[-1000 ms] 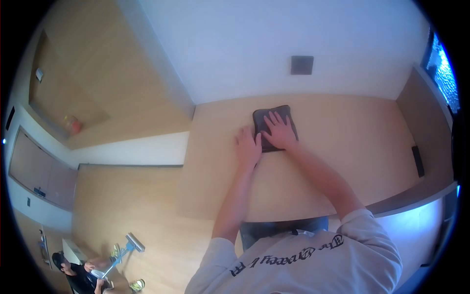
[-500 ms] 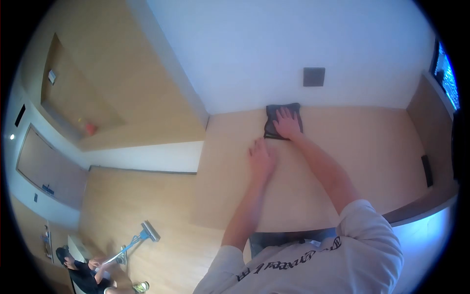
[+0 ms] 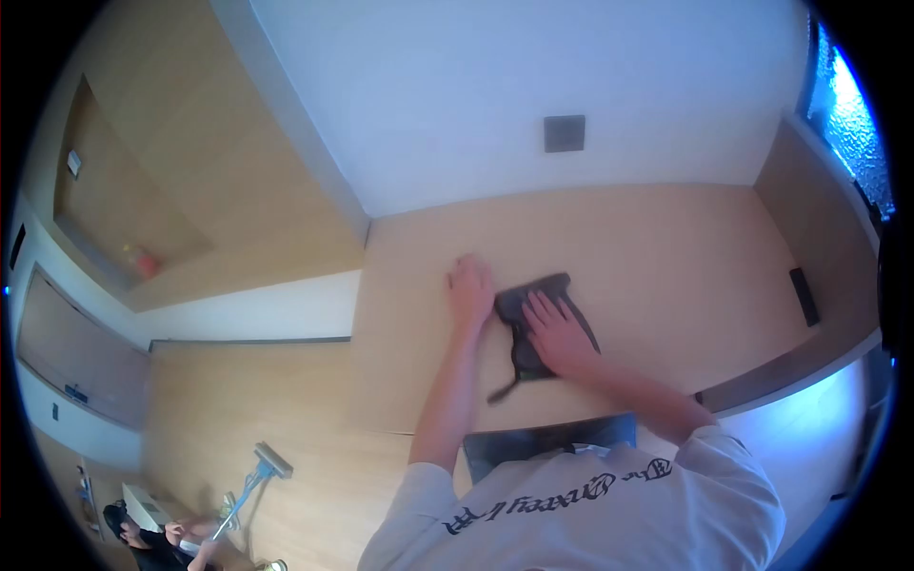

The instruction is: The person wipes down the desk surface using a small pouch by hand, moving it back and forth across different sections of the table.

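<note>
A dark cloth (image 3: 526,358) lies crumpled on the light wooden desktop (image 3: 657,247), one thin end trailing toward my body. My right hand (image 3: 560,335) presses flat on its upper surface, fingers apart. Just left of the cloth, my left hand (image 3: 469,288) rests on the bare wood with its fingers extended, holding nothing.
A dark chair (image 3: 547,443) stands at the desk's near edge. A black strip (image 3: 804,297) is on the raised right side, and a square wall plate (image 3: 565,133) is above the desk. At lower left, a seated person (image 3: 157,547) holds a blue-handled mop (image 3: 252,485).
My right hand has drawn the cloth from the wall side of the desk toward my body. My left hand has shifted left relative to the cloth and now lies beside it.
</note>
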Tool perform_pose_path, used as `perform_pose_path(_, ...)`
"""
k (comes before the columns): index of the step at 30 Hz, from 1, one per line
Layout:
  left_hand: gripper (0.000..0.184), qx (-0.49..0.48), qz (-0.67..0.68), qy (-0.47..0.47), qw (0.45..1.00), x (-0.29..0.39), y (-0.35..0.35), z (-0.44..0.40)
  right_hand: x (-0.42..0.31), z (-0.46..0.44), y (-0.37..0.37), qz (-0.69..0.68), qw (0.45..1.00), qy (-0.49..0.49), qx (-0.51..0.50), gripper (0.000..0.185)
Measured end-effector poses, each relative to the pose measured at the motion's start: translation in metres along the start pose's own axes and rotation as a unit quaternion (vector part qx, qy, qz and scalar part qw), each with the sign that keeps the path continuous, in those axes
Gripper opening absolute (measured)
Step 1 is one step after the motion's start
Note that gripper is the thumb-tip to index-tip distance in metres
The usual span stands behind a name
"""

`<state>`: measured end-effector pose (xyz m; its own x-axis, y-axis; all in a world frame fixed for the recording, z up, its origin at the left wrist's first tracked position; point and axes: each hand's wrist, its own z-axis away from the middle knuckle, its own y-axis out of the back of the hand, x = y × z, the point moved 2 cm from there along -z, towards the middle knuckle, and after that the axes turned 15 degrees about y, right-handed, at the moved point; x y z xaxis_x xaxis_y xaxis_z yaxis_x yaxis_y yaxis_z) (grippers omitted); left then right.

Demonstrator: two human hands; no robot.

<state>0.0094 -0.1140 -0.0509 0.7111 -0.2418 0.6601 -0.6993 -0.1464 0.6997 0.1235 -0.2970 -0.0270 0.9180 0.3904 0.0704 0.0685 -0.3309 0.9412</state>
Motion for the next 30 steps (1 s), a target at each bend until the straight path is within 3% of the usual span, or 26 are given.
perform_pose_path(8, 0.052, 0.002, -0.026, -0.024, 0.999, 0.006, 0.006, 0.011, -0.036, 0.049, 0.036, -0.029, 0.999, -0.003, -0.035, 0.062)
perform_pose_path(17, 0.049, -0.005, -0.038, 0.0, 0.999, 0.004, 0.006, 0.011, 0.044, -0.035, -0.007, -0.045, 0.998, -0.022, -0.034, 0.065)
perform_pose_path(30, 0.05, -0.032, -0.034, 0.011, 0.999, 0.008, 0.023, 0.032, 0.131, -0.159, -0.054, -0.028, 0.982, -0.179, -0.06, 0.067)
